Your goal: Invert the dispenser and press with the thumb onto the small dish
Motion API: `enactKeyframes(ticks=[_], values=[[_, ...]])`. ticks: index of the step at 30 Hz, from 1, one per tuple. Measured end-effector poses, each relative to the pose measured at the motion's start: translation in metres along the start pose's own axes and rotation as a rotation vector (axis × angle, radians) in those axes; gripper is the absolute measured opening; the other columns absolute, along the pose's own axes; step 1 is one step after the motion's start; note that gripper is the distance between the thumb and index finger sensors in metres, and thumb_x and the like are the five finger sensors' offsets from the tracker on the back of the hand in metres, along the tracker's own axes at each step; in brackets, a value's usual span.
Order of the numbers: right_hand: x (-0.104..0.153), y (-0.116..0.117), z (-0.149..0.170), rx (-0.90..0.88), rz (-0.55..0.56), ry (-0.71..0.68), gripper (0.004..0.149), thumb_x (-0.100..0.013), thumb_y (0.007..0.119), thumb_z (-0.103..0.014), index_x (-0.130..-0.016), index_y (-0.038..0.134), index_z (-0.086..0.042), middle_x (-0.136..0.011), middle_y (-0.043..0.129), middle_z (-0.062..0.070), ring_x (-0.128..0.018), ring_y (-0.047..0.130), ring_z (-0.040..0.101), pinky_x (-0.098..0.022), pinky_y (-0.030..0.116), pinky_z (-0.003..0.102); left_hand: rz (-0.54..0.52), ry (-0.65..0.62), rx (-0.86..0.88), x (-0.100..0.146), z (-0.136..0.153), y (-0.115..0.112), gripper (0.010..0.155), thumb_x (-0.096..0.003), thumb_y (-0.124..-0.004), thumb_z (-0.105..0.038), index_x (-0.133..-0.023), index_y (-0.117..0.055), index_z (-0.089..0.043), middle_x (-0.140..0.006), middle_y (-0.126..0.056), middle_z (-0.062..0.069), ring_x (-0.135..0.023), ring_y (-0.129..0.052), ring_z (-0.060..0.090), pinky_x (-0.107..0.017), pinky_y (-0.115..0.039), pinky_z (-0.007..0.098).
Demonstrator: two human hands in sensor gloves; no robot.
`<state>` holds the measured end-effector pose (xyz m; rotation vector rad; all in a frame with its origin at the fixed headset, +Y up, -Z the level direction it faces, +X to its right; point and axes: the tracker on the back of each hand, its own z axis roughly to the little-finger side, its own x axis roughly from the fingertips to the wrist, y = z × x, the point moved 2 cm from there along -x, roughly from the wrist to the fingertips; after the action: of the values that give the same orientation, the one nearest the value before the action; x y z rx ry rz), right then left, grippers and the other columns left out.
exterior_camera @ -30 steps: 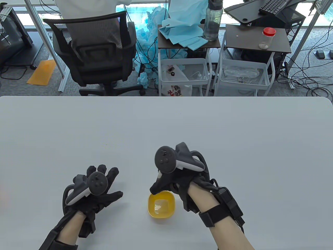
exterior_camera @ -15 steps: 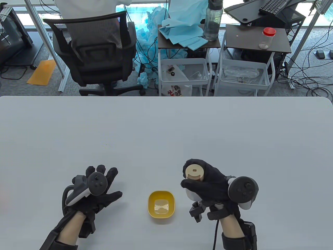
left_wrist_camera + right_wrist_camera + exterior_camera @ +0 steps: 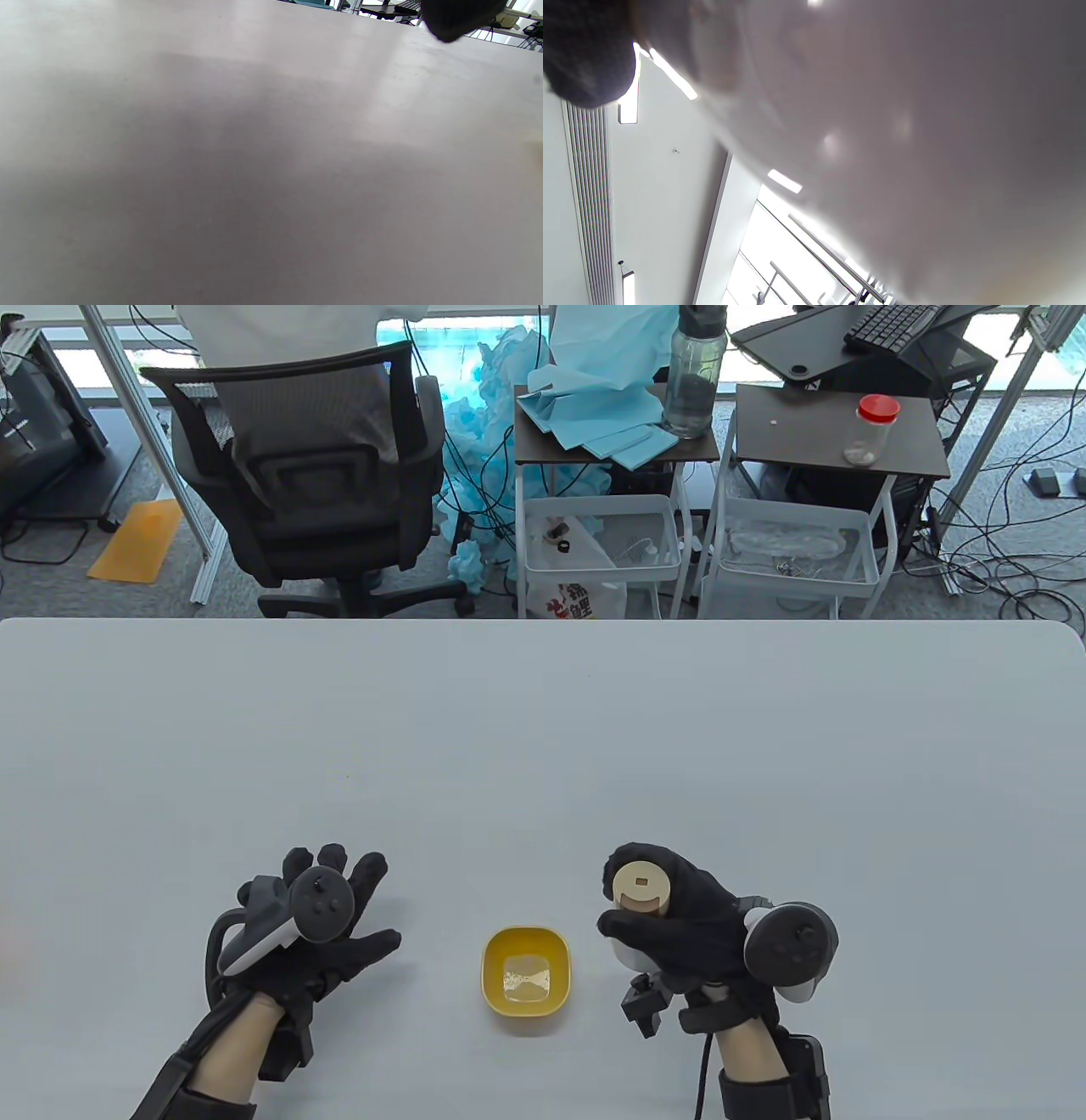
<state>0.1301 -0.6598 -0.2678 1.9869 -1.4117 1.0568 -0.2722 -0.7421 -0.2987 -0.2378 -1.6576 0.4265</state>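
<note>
A small yellow dish [image 3: 526, 980] with clear liquid in it sits near the table's front edge, between my hands. My right hand [image 3: 670, 925] grips a dispenser [image 3: 640, 886] with a beige round end facing up, just right of the dish and apart from it. Its white body [image 3: 626, 953] shows below my thumb. The right wrist view shows only a blurred pale surface [image 3: 882, 127] and a dark fingertip [image 3: 585, 51]. My left hand [image 3: 327, 920] rests on the table left of the dish, fingers spread, holding nothing. The left wrist view shows bare table [image 3: 254, 169].
The grey table [image 3: 543, 729] stretches wide beyond the hands. Behind its far edge stand an office chair [image 3: 297, 475] and two small carts [image 3: 602, 543] with a water bottle [image 3: 694, 373] and a red-lidded jar [image 3: 870, 428].
One second ago my right hand held the dispenser over the dish. It has since swung right and turned palm up, so the beige end now faces up. The left hand has barely moved.
</note>
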Motion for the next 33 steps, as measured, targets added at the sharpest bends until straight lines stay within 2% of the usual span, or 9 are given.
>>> enactKeyframes(ticks=[7, 9, 12, 14, 18, 20, 24, 28, 33], values=[[-0.001, 0.01, -0.004, 0.024, -0.042, -0.049, 0.078, -0.036, 0.081, -0.072, -0.086, 0.079, -0.012, -0.076, 0.09, 0.014, -0.057, 0.099, 0.034, -0.049, 0.082, 0.051, -0.011, -0.006, -0.003, 0.001, -0.001, 0.002, 0.083, -0.0518, -0.064, -0.078, -0.109, -0.01, -0.049, -0.125, -0.007, 0.002, -0.116, -0.005, 0.047, -0.068, -0.017, 0.084], [-0.008, 0.014, -0.008, 0.041, -0.118, -0.008, 0.078, -0.037, 0.082, -0.071, -0.085, 0.08, -0.01, -0.075, 0.091, 0.016, -0.056, 0.099, 0.035, -0.048, 0.081, 0.053, -0.01, -0.008, 0.0, 0.001, -0.001, 0.002, 0.083, -0.0518, -0.064, -0.078, -0.109, -0.01, -0.049, -0.125, -0.007, 0.002, -0.116, -0.005, 0.047, -0.068, -0.017, 0.084], [-0.022, 0.022, -0.013, 0.115, -0.327, 0.134, 0.078, -0.037, 0.085, -0.069, -0.085, 0.082, -0.008, -0.074, 0.092, 0.019, -0.054, 0.099, 0.038, -0.046, 0.081, 0.055, -0.012, -0.015, 0.007, 0.001, -0.002, 0.002, 0.083, -0.0519, -0.063, -0.078, -0.109, -0.01, -0.05, -0.125, -0.007, 0.002, -0.116, -0.005, 0.047, -0.068, -0.017, 0.083], [-0.032, 0.029, -0.019, 0.169, -0.479, 0.144, 0.078, -0.037, 0.084, -0.07, -0.085, 0.082, -0.008, -0.074, 0.092, 0.019, -0.055, 0.1, 0.038, -0.046, 0.081, 0.055, -0.012, -0.021, 0.008, 0.001, -0.002, 0.002, 0.084, -0.0517, -0.064, -0.079, -0.109, -0.01, -0.05, -0.125, -0.007, 0.002, -0.116, -0.005, 0.047, -0.068, -0.017, 0.084], [-0.051, 0.049, -0.023, 0.226, -0.757, 0.3, 0.079, -0.038, 0.085, -0.069, -0.085, 0.082, -0.006, -0.074, 0.092, 0.021, -0.054, 0.099, 0.04, -0.045, 0.081, 0.056, -0.012, -0.028, 0.013, 0.001, -0.003, 0.001, 0.083, -0.052, -0.064, -0.078, -0.109, -0.01, -0.05, -0.125, -0.007, 0.002, -0.116, -0.005, 0.047, -0.068, -0.017, 0.083], [-0.059, 0.063, -0.022, 0.314, -0.898, 0.389, 0.079, -0.038, 0.085, -0.068, -0.085, 0.082, -0.005, -0.074, 0.092, 0.021, -0.054, 0.099, 0.04, -0.045, 0.081, 0.056, -0.007, -0.029, 0.01, 0.001, -0.003, 0.001, 0.083, -0.0519, -0.063, -0.078, -0.109, -0.01, -0.049, -0.125, -0.007, 0.002, -0.116, -0.005, 0.047, -0.068, -0.017, 0.083], [-0.068, 0.104, -0.02, 0.666, -1.22, 0.527, 0.079, -0.039, 0.084, -0.069, -0.086, 0.081, -0.005, -0.074, 0.092, 0.021, -0.055, 0.099, 0.04, -0.045, 0.081, 0.056, -0.001, -0.037, 0.013, 0.001, -0.004, 0.0, 0.083, -0.0521, -0.063, -0.078, -0.109, -0.01, -0.049, -0.125, -0.007, 0.002, -0.116, -0.005, 0.047, -0.068, -0.017, 0.083], [-0.069, 0.144, -0.014, 0.985, -1.41, 0.561, 0.079, -0.037, 0.084, -0.068, -0.085, 0.081, -0.005, -0.074, 0.092, 0.021, -0.054, 0.1, 0.04, -0.045, 0.081, 0.056, 0.003, -0.042, 0.015, 0.001, -0.004, 0.0, 0.083, -0.0521, -0.063, -0.078, -0.109, -0.01, -0.049, -0.125, -0.007, 0.002, -0.116, -0.005, 0.047, -0.068, -0.017, 0.083], [-0.063, 0.184, -0.005, 1.207, -1.566, 0.572, 0.079, -0.036, 0.085, -0.067, -0.084, 0.082, -0.004, -0.073, 0.092, 0.022, -0.053, 0.1, 0.041, -0.045, 0.081, 0.057, -0.004, -0.04, 0.024, 0.002, -0.002, 0.001, 0.083, -0.052, -0.063, -0.078, -0.109, -0.01, -0.049, -0.125, -0.007, 0.002, -0.116, -0.005, 0.047, -0.068, -0.017, 0.083]])
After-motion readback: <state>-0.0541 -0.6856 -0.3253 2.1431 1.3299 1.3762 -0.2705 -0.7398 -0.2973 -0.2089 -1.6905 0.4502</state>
